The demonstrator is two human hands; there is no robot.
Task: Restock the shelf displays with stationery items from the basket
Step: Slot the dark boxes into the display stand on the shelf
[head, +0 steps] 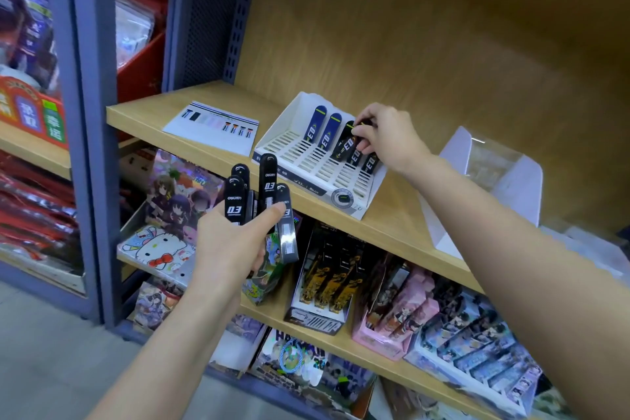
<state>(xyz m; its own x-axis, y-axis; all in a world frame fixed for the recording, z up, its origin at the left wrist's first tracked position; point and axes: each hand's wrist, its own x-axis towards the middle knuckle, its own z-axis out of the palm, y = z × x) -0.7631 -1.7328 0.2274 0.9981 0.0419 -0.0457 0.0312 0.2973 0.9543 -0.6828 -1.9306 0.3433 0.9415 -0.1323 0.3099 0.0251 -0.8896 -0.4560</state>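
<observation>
Right hand seating a slim black plastic lead case in the white slotted display tray, upper wooden shelf.

Fingertips pinch the case's far end. Its long axis follows the slot, near to far, leaning back, right of two blue cases. Left hand, nearer and lower left, grips a fan of upright black cases. The next pick likely lies near-left of the right hand; bare slots show on the tray's left.

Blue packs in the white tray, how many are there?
2. One blue pack stands at the back of the white tray; the other is right beside it, left of the black packs by the right hand. The hand could hide more.
</observation>
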